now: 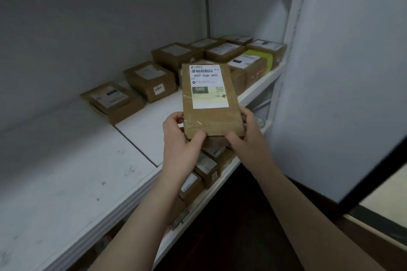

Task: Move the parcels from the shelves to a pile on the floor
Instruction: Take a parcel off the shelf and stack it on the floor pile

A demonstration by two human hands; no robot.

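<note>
Left hand [180,136] and right hand [244,132] each curl round a near corner of the parcel [211,103], held level, label up, clear above the shelf [141,125]. Two-handed, likely for steadiness. More boxes [149,79] wait behind.

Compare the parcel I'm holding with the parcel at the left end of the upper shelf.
The held parcel is lifted clear, gripped at its near end by the left hand and right hand; the left-end parcel lies flat on the shelf, untouched. The held parcel's white label reads 060-06B-A05; the left-end parcel's label is too blurred to read. Both are brown boxes with labels on top.
</note>
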